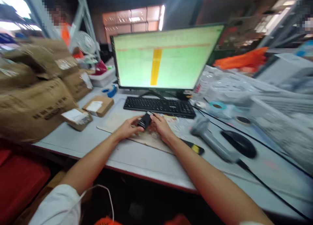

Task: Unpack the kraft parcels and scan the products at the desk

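Note:
My left hand (128, 128) and my right hand (160, 126) meet over a brown cutting mat (114, 120) in front of the keyboard (158, 106). Between them sits a small black object (144, 120), gripped by fingers of both hands. The picture is smeared by motion, so I cannot make out what the black object is. A monitor (166, 58) with a green spreadsheet stands behind the keyboard.
Cardboard boxes (36, 88) pile up at the left, with two small labelled parcels (97, 105) beside them. A grey barcode scanner (210, 136), a black mouse (238, 143) and cables lie right. Tape rolls (216, 106) and white cartons (269, 97) crowd the far right. Another person (62, 25) stands behind.

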Demonstrator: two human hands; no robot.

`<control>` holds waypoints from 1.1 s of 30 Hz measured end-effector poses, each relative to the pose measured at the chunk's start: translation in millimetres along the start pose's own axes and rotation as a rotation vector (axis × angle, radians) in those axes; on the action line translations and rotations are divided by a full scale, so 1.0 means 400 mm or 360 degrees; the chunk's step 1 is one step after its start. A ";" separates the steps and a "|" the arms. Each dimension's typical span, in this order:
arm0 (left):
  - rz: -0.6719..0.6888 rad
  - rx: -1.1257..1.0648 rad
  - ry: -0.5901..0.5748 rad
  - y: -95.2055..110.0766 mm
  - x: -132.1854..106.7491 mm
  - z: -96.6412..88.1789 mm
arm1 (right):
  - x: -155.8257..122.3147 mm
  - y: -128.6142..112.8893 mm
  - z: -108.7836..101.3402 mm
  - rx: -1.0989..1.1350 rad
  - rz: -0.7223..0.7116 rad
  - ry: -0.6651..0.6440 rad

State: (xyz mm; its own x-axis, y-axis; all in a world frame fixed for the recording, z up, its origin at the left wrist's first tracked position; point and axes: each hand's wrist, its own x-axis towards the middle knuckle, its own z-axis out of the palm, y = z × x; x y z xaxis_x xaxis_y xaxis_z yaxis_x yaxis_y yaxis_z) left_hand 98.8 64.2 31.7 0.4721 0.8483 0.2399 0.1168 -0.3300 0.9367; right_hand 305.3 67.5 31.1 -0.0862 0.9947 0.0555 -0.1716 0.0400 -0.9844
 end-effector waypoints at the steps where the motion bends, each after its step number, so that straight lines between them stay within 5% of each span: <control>1: 0.0001 -0.0021 -0.0003 0.000 0.000 0.004 | 0.000 0.005 -0.002 0.0004 -0.0017 0.0000; 10: 0.0031 -0.0227 0.0058 -0.025 0.033 -0.016 | 0.021 -0.006 -0.018 0.0095 -0.0046 -0.0076; 17: 0.0326 -0.0131 0.0493 -0.018 0.029 -0.013 | 0.005 -0.018 -0.011 -0.0001 -0.0154 -0.0170; 23: 0.0239 -0.0108 0.0733 -0.020 0.032 -0.024 | -0.015 -0.006 -0.004 -0.0238 -0.0216 -0.0437; 27: 0.0106 -0.0073 0.0658 -0.032 0.042 -0.044 | -0.006 -0.011 -0.013 -0.0413 -0.0332 -0.0457; 33: 0.0010 0.0222 0.0430 -0.050 0.031 -0.037 | 0.027 0.000 -0.038 -0.0865 -0.0664 -0.0042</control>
State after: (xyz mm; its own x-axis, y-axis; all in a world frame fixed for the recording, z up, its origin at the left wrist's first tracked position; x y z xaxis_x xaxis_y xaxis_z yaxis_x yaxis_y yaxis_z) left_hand 89.3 87.6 19.9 0.2258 0.9194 0.3220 0.2427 -0.3732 0.8954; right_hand 319.4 79.7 29.2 -0.1449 0.8834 0.4457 0.3206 0.4681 -0.8235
